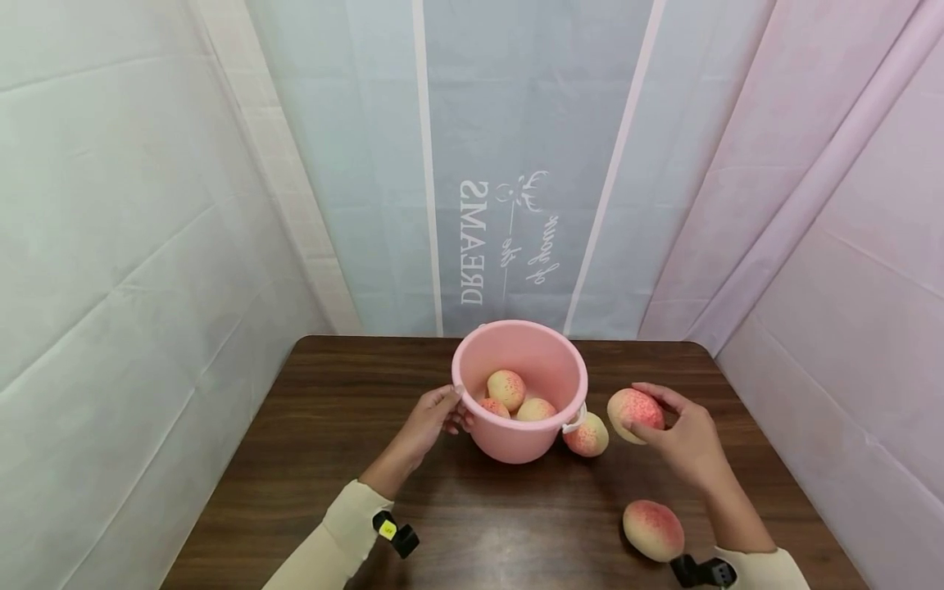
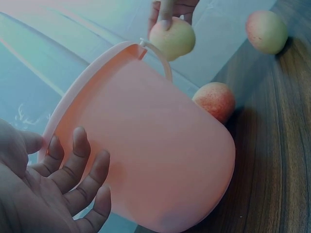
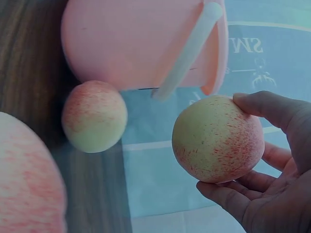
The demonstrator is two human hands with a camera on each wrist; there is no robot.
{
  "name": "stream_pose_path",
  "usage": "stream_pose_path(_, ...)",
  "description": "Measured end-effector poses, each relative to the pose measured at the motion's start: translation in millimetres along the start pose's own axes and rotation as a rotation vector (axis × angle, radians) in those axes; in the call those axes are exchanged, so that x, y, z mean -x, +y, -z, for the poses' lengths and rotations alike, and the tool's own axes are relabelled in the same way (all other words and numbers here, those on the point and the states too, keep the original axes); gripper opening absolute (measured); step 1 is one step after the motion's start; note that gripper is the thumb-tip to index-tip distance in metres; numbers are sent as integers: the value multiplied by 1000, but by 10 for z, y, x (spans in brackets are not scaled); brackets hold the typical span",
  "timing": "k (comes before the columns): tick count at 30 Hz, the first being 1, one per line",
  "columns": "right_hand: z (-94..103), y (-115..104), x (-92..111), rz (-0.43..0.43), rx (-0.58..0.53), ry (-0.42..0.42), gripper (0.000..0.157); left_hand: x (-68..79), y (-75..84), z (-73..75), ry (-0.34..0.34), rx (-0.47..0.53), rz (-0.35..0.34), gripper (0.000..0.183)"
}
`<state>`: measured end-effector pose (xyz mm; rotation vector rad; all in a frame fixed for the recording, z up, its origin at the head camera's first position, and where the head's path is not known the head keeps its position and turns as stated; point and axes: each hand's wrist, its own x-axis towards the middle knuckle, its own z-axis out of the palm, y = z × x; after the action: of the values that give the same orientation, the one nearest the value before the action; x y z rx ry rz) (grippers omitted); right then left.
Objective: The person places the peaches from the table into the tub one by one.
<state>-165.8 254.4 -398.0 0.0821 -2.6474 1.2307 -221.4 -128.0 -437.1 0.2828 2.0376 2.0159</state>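
Note:
A pink bucket [image 1: 519, 447] stands upright at the far middle of the table, with several peaches inside, among them a yellowish one [image 1: 506, 388] speckled red. At the bucket's left side my left hand [image 1: 435, 416] holds the rim, thumb at the edge and the other fingers curled along the outer wall. My right hand [image 1: 686, 438] grips a red and pale yellow peach [image 1: 633, 414] between thumb and fingers, raised to the right of the bucket. Just by the bucket's base on the right sits another peach [image 3: 95, 116].
One more peach [image 1: 653, 530] lies near the right forearm, closer to the front. A white handle [image 3: 187, 56] hangs down the bucket's right side. The dark wood table [image 1: 354, 393] meets a printed grey-blue cloth [image 1: 509, 123] at the back, with pale cloth walls left and right.

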Motion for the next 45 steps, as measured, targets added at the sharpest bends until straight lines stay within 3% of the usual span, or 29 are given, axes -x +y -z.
stream_pose_path(13, 81, -118, -87, 21, -43, 51, 56, 30, -50, 0, -15, -21, -22, 38)
stream_pose_path(27, -51, -317, -121, 48, -67, 148, 56, 90, -111, 8, -2, -25, -16, 39)
stream_pose_path(45, -199, -548, -238, 82, -139, 137, 59, 105, -135, 12, -11, -21, -25, 40)
